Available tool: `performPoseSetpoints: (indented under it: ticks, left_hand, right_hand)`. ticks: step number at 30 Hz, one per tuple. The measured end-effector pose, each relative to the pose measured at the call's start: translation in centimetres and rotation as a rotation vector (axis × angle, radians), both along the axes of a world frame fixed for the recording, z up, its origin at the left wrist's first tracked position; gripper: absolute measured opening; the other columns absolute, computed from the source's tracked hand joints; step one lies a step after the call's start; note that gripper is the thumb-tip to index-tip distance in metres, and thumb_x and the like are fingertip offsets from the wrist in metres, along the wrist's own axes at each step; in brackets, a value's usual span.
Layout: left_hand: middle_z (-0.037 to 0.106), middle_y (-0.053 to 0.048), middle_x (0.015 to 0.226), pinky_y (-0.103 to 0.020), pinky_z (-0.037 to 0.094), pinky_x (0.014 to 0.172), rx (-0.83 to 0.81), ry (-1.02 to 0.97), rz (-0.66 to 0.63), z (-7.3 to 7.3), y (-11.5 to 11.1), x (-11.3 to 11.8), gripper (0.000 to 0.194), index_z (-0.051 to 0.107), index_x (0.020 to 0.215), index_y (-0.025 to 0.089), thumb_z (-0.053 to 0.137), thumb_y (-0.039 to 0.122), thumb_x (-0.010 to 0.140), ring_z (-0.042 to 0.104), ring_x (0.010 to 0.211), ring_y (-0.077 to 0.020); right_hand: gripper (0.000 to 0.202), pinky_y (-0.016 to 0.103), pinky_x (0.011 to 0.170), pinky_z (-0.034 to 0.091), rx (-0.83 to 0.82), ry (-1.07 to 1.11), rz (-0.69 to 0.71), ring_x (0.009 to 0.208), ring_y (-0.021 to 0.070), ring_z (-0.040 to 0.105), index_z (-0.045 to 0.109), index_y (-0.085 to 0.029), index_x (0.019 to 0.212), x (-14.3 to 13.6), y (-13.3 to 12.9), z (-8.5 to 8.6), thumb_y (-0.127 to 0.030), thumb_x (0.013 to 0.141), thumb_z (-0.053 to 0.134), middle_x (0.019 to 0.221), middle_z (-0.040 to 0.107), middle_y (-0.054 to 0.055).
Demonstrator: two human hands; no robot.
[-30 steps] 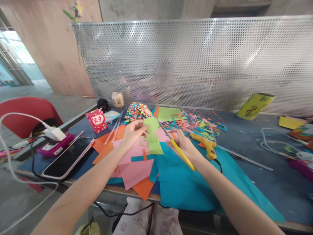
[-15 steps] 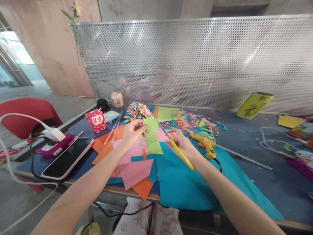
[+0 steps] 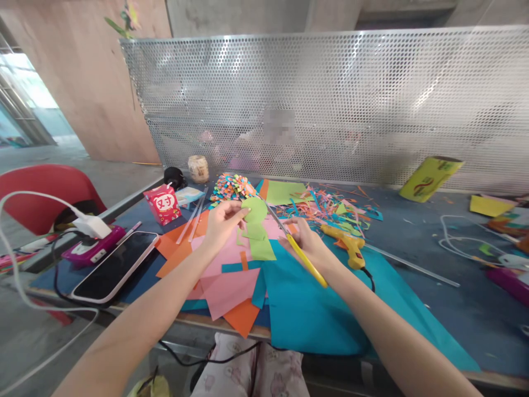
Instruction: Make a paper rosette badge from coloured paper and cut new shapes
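The yellow-handled scissors [image 3: 305, 259] are extending diagonally above the blue sheet [image 3: 314, 317], blades pointing forward and left toward the green disc [image 3: 257, 209], while the right hand [image 3: 311, 242] is grasping the handles, fingers curled, and the left hand [image 3: 223, 221] is pinching the disc's left edge.

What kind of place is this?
Probably a craft workspace in a plain, perhaps unfinished building: there are yellow-handled scissors, a yellow hot glue gun and a bare grey concrete wall behind.
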State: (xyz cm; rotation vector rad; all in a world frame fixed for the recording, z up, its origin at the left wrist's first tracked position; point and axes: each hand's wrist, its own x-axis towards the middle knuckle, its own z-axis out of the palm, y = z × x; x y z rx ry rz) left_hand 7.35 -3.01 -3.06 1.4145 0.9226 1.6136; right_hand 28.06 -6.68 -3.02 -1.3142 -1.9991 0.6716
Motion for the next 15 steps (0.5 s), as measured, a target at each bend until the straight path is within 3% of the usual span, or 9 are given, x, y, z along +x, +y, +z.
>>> performPoseSetpoints:
  ticks: [7,15]
  left_hand:
    - [0.059,0.002,0.057,-0.022,0.042,0.042,0.006,0.024,-0.035,-0.18,-0.04,0.08,0.028,0.059,0.073,0.015,0.075,0.035,0.063,0.053,0.042,-0.0083]
    - [0.060,0.002,0.059,-0.023,0.043,0.043,-0.011,-0.051,0.060,-0.19,0.42,-0.18,0.030,0.060,0.075,0.014,0.075,0.036,0.061,0.052,0.041,-0.0083]
  right_hand:
    - [0.042,0.023,0.047,0.023,0.017,0.008,0.005,0.044,0.0100,0.028,0.040,-0.019,0.105,0.03,0.07,-0.22,-0.052,0.080,0.045,0.049,0.028,-0.011]
    - [0.041,0.023,0.046,0.024,0.018,-0.014,-0.011,0.043,0.0107,0.031,0.041,-0.019,0.104,-0.04,0.03,0.03,-0.051,0.079,0.045,0.048,0.028,-0.011]
